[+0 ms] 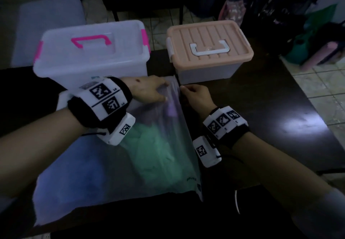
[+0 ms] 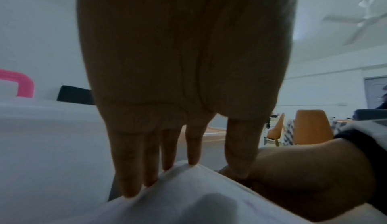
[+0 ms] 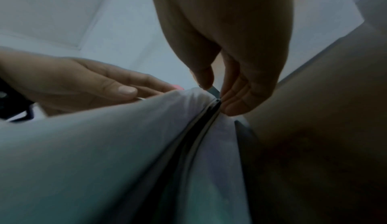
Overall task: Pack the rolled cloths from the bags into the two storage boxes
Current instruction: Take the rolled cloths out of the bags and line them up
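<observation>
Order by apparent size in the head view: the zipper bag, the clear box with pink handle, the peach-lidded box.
1. zipper bag, nearest the camera
2. clear box with pink handle
3. peach-lidded box

The two boxes look close; their true sizes are unsure.

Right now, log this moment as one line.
left hand: presses bag flat | right hand: pinches zipper pull | clear box, peach box: lids on | step: opening bag
</observation>
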Demonstrator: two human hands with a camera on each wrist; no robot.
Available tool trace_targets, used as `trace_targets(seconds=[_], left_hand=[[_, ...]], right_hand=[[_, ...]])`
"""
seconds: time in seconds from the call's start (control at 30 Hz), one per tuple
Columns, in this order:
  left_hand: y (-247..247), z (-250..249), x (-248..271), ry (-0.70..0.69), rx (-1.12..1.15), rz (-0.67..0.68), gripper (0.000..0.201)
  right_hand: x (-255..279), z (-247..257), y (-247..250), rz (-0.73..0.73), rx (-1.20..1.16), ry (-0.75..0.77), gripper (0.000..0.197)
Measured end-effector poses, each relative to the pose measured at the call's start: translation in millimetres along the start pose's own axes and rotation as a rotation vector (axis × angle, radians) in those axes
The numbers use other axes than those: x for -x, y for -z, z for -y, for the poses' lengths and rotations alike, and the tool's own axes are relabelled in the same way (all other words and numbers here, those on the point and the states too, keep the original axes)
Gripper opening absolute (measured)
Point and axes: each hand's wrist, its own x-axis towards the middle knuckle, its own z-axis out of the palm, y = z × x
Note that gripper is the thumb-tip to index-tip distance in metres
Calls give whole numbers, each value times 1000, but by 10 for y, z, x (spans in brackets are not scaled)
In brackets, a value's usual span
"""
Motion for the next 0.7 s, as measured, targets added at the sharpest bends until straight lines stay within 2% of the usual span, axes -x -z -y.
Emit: trace_targets(seconds=[0.1, 0.2, 0.27, 0.33, 0.43, 0.53, 0.6, 0.7], left_hand=[[94, -52, -54, 42, 36, -69, 48], [203, -162, -162, 110, 42, -142, 46], [176, -251, -190, 108, 31, -153, 45], [88, -277, -195, 125, -21, -149, 50], [-17, -181, -152, 157, -34, -143, 58], [-31, -52, -78, 182, 7, -90, 64], [-47, -16, -32, 192, 30, -55, 63], [-51, -57, -10, 200, 71, 11, 58]], right_hand=[[-21, 10, -35, -41, -32, -2, 12], [-55, 100, -57, -108, -35, 26, 25], [-53, 162, -63, -93, -27, 36, 28], [-79, 186, -87, -55, -17, 33, 26], [-79, 129, -116, -40, -22, -7, 13], [7, 90, -151, -10, -78, -60, 21], [54, 71, -147, 42, -84, -94, 21], [89, 68, -93, 148, -157, -167, 9]])
